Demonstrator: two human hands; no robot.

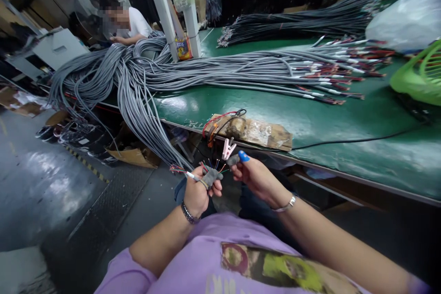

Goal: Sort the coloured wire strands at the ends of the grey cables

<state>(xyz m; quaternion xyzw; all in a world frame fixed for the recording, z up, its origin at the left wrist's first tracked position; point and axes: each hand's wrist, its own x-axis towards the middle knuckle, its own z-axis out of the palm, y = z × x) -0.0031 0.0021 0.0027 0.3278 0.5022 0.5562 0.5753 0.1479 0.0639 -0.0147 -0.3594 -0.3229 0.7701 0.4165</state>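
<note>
Below the bench edge, my left hand (pixel 203 188) is closed around the end of a grey cable (pixel 191 175). Thin coloured wires (pixel 217 165) fan out above its fingers, and grey covers wrap some fingertips. To the right, my right hand (pixel 253 174) has its thumb and fingers pinched together close to those wires. Blue wrapping covers that thumb and a grey cover the forefinger; whether a wire is in the pinch cannot be made out. A pink clothes peg (pixel 228 149) stands just beyond the hands, by a wooden board (pixel 279 137) fixed at the bench edge.
A long bundle of grey cables (pixel 213 71) lies across the green bench (pixel 347 124) and hangs over its edge. Behind it are darker cables (pixel 292 27). A green basket (pixel 420 73) and a white plastic bag (pixel 406 18) sit at right. A co-worker (pixel 138 23) sits far left.
</note>
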